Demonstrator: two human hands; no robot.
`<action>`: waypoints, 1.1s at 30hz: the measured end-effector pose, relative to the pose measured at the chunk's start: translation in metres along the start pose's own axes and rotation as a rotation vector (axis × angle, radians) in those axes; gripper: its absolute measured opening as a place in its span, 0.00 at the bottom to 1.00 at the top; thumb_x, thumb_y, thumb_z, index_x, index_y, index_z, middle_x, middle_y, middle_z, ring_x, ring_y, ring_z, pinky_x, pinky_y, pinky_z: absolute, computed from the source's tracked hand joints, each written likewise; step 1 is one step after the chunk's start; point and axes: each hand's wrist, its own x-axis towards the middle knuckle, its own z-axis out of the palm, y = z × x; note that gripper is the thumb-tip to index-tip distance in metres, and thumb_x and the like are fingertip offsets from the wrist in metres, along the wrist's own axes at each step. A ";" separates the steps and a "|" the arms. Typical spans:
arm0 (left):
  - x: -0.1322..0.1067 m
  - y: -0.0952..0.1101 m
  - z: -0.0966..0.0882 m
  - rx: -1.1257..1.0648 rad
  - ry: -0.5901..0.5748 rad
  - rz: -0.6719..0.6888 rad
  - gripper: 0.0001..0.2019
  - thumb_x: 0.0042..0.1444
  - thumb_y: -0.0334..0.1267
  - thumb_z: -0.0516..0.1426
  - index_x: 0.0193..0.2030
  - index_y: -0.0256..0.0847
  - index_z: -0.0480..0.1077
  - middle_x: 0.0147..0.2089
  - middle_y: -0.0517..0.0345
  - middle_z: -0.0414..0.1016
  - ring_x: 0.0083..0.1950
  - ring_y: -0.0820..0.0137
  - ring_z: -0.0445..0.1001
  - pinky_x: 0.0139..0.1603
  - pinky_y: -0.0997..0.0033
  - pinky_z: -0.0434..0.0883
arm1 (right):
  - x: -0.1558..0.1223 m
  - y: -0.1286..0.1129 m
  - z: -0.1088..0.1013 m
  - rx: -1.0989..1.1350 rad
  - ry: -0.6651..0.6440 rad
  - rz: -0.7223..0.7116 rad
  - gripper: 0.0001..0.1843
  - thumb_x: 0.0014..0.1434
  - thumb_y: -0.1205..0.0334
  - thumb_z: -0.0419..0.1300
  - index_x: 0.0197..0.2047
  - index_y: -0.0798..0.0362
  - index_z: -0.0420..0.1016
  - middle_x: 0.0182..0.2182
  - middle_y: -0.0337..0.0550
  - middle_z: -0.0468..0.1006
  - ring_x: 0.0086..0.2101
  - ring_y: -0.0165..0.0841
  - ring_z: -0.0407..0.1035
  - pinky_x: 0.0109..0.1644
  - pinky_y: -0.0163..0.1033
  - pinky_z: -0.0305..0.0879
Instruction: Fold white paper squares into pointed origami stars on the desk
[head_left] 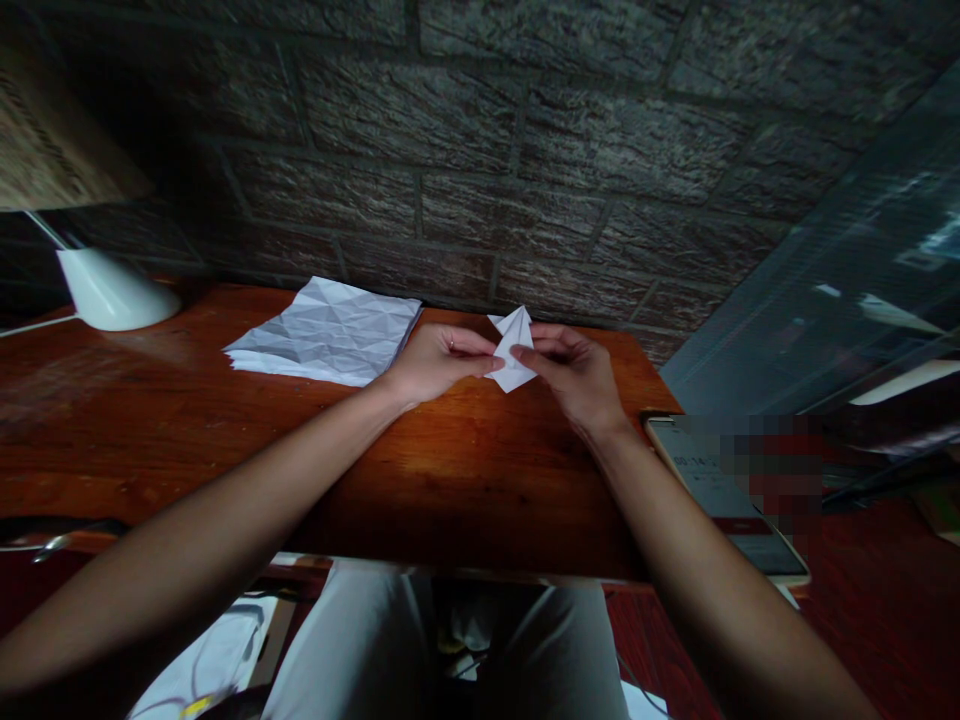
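Observation:
A small white folded paper (pixel 514 376), pointed at top and bottom, is held up over the wooden table between both hands. My left hand (pixel 439 362), with a ring on one finger, pinches its left edge between thumb and fingers. From the other side my right hand (pixel 577 372) grips it, the thumb pressed on its front face and the fingers behind. Creases run up to the paper's top point. Left of my left hand lies a stack of white paper sheets (pixel 330 325), the top one covered in crease lines.
A lamp with a white base (pixel 120 290) stands at the table's left end. The brown wooden table (pixel 465 470) meets a dark brick wall (pixel 480 130). A tablet-like device (pixel 750 545) is at the right, beside a glassy panel (pixel 810 270).

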 end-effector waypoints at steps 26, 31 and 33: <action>0.000 0.001 0.000 -0.060 0.021 -0.031 0.17 0.42 0.43 0.76 0.39 0.38 0.85 0.38 0.51 0.87 0.36 0.67 0.82 0.46 0.60 0.80 | 0.000 0.001 0.000 -0.008 0.026 -0.035 0.19 0.48 0.53 0.79 0.41 0.49 0.82 0.35 0.40 0.86 0.34 0.35 0.78 0.45 0.46 0.76; 0.000 0.003 -0.002 -0.096 0.014 -0.066 0.18 0.37 0.36 0.77 0.38 0.38 0.84 0.41 0.51 0.87 0.43 0.63 0.84 0.55 0.56 0.79 | 0.001 0.001 0.000 -0.023 0.041 -0.035 0.18 0.48 0.52 0.78 0.40 0.49 0.82 0.35 0.41 0.86 0.34 0.36 0.79 0.45 0.46 0.76; 0.000 0.003 -0.003 -0.109 -0.006 -0.075 0.18 0.38 0.35 0.76 0.39 0.38 0.84 0.40 0.51 0.87 0.42 0.64 0.84 0.54 0.57 0.79 | 0.000 0.000 0.001 -0.011 0.041 -0.033 0.19 0.48 0.53 0.79 0.41 0.49 0.83 0.35 0.41 0.86 0.33 0.35 0.78 0.44 0.46 0.76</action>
